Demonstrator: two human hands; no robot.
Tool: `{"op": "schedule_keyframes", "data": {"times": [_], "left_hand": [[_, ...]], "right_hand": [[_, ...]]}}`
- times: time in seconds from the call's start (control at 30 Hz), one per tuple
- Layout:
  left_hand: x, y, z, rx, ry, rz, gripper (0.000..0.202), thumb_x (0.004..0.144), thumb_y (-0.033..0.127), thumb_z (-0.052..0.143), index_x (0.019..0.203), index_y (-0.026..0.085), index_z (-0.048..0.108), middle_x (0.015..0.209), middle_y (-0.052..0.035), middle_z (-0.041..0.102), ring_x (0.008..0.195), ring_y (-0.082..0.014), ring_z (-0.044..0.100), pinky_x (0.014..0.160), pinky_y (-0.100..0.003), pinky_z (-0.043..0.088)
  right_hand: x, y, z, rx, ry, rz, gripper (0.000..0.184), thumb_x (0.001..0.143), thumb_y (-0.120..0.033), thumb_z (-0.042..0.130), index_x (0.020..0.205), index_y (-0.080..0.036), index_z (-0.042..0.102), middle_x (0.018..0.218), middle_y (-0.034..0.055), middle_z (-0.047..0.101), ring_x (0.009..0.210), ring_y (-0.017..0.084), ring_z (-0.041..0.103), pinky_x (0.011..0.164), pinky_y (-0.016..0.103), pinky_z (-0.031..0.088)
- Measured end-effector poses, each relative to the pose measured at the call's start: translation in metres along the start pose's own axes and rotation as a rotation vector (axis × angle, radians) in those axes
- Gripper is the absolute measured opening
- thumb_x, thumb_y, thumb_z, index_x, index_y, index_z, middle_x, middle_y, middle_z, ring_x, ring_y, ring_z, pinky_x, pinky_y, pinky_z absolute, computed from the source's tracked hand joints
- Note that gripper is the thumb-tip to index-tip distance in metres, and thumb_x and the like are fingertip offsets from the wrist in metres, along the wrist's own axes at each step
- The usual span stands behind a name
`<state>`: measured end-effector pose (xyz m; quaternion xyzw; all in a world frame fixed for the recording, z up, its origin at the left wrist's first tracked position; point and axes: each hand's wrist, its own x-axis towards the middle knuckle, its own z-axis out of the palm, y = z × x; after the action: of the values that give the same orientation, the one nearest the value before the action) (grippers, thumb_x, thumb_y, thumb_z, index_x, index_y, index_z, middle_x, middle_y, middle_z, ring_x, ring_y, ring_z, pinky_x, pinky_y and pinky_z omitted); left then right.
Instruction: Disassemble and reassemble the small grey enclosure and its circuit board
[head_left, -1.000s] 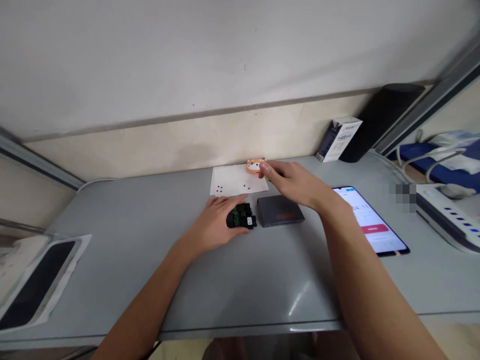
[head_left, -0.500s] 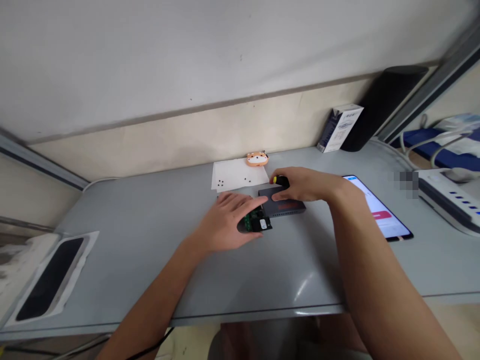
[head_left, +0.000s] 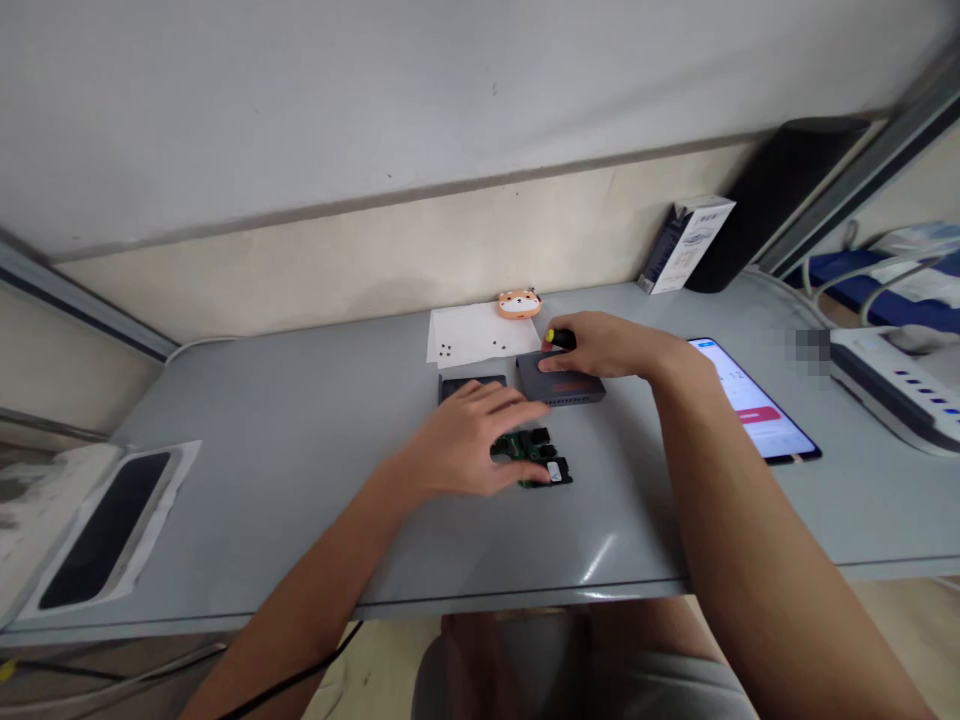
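Note:
My left hand [head_left: 463, 445] lies flat, fingers stretched out, on a green circuit board [head_left: 538, 460] with black ports on the grey table [head_left: 300, 480]. A dark flat plate [head_left: 469, 385] shows just behind the fingers. My right hand [head_left: 600, 348] is closed round a small tool with a yellow-and-black handle [head_left: 556, 338], resting at the back of a dark grey metal box [head_left: 559, 378] with red lettering on its front. Behind them lies a white paper sheet [head_left: 472, 335] with small black screws on it.
An orange animal-shaped object [head_left: 519, 303] sits at the paper's far corner. A lit phone [head_left: 754, 400] lies to the right, with a white power strip [head_left: 892, 385] beyond. A white-and-blue carton [head_left: 686, 245] and a black cylinder [head_left: 765, 195] stand at the back right. A dark device on white wrapping [head_left: 105, 525] lies left.
My left hand slid the circuit board toward me and to the right, uncovering the dark plate. My right hand came back from the orange object holding the small tool and settled at the grey box.

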<state>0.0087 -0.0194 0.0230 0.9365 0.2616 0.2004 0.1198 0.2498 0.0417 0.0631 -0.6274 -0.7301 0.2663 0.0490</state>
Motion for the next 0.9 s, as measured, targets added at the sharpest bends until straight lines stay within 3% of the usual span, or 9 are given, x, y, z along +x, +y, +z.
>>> {"op": "schedule_keyframes", "data": {"times": [0.07,0.2,0.3,0.47,0.9], "left_hand": [[-0.001,-0.012,-0.008,0.060,0.100,-0.041,0.028,0.107,0.040,0.059,0.122,0.019,0.071,0.112,-0.0085,0.075,0.104,-0.0237,0.069,0.097,-0.040,0.052],[-0.009,-0.042,-0.024,0.206,0.160,-0.200,0.025,0.104,0.020,0.047,0.096,0.018,0.071,0.092,-0.0070,0.071,0.090,-0.0218,0.066,0.086,-0.037,0.052],[-0.016,-0.056,-0.030,0.181,0.109,-0.325,0.021,0.098,0.019,0.051,0.086,0.019,0.068,0.085,-0.0044,0.068,0.075,-0.0185,0.060,0.074,-0.033,0.048],[-0.018,-0.057,-0.028,0.031,0.039,-0.491,0.017,0.091,0.016,0.051,0.076,0.020,0.059,0.074,-0.0003,0.063,0.063,-0.0146,0.051,0.065,-0.029,0.041],[-0.017,-0.067,-0.018,-0.048,0.170,-0.518,0.012,0.084,0.019,0.051,0.073,0.021,0.057,0.068,0.0009,0.060,0.062,-0.0147,0.051,0.064,-0.029,0.041]], "right_hand": [[0.002,0.001,0.002,0.013,0.016,-0.020,0.017,0.087,-0.038,0.075,0.096,-0.025,0.071,0.092,0.0053,0.076,0.073,0.021,0.063,0.065,0.032,0.043],[0.008,0.002,0.008,0.039,0.031,-0.095,0.016,0.092,-0.041,0.068,0.091,-0.025,0.070,0.087,0.0046,0.076,0.073,0.021,0.064,0.066,0.032,0.043],[0.011,0.000,0.011,0.049,0.042,-0.129,0.020,0.095,-0.041,0.062,0.091,-0.023,0.069,0.092,0.0057,0.077,0.075,0.021,0.065,0.069,0.033,0.044],[0.012,-0.002,0.013,-0.001,0.069,-0.103,0.022,0.095,-0.045,0.062,0.093,-0.023,0.067,0.096,0.0058,0.077,0.080,0.022,0.065,0.070,0.033,0.042],[0.012,-0.004,0.013,-0.010,0.083,-0.152,0.022,0.095,-0.042,0.062,0.086,-0.022,0.066,0.090,0.0062,0.075,0.077,0.021,0.061,0.068,0.033,0.039]]}}
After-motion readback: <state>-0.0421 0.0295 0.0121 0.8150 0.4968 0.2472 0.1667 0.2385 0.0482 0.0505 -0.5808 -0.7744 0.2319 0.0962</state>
